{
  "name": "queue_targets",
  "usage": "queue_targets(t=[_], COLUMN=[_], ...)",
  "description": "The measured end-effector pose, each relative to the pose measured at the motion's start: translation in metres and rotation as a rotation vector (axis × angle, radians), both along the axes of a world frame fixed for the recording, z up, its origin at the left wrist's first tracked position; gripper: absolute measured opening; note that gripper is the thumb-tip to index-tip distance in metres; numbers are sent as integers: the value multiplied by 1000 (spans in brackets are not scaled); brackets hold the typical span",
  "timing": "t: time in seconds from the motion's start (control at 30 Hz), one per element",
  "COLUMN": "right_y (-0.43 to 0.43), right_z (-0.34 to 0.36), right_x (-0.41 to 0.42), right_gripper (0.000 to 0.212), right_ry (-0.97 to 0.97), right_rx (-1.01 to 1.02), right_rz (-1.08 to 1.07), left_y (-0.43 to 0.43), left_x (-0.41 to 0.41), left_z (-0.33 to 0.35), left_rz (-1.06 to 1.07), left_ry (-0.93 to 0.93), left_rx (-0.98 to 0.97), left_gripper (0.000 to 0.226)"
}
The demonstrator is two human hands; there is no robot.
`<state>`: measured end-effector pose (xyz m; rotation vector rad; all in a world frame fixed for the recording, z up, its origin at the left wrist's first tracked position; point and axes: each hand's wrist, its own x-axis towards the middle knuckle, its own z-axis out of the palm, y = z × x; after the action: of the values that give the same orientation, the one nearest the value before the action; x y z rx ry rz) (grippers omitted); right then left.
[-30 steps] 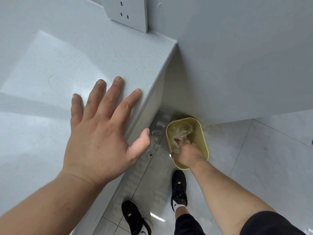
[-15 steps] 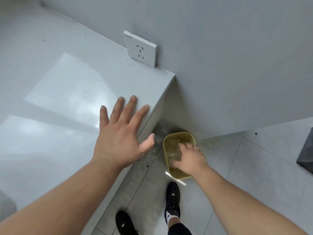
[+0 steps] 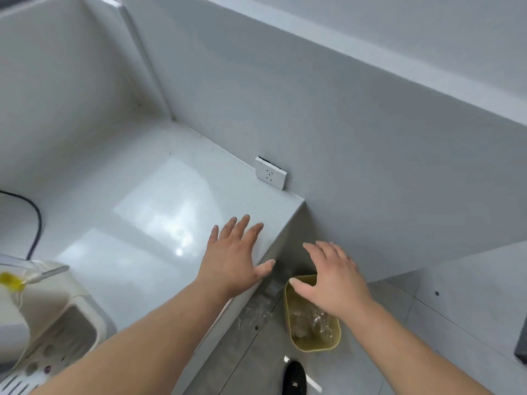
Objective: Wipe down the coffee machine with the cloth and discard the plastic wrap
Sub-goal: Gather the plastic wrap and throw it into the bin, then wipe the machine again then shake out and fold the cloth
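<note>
While the crumpled plastic wrap (image 3: 312,323) lies inside the small yellow waste bin (image 3: 330,344) on the floor, we see our right hand (image 3: 332,276) above the bin's near rim with the fingers spread wide and holding nothing. Our left hand (image 3: 233,258) is flat on the corner of the white countertop (image 3: 148,212), also with spread fingers and empty, the thumb reaching over the edge. The bin stands just beside the counter's side, below the grey wall. A white power socket (image 3: 270,176) is on that wall above the counter. At the left edge part of the cream coffee machine (image 3: 54,317) shows, with a black cable (image 3: 35,223) behind it. One black shoe (image 3: 294,379) is near the bin.
</note>
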<state>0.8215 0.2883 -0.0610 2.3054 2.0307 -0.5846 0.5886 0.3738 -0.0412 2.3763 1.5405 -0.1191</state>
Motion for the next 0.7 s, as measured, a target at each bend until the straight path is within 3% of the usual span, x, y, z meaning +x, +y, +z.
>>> queue_targets(t=[0.4,0.7], right_y=[34,53], right_z=[130,229], right_x=[-62,-154], right_gripper=[88,84], right_ry=[16,51], right_rx=[202,375], right_rz=[146,349], left_y=[-10,-38], left_x=[-55,-144], left_z=[128,211], left_rz=[95,230], left_ry=[-84,-60], left_rx=[180,365], left_gripper=[87,77])
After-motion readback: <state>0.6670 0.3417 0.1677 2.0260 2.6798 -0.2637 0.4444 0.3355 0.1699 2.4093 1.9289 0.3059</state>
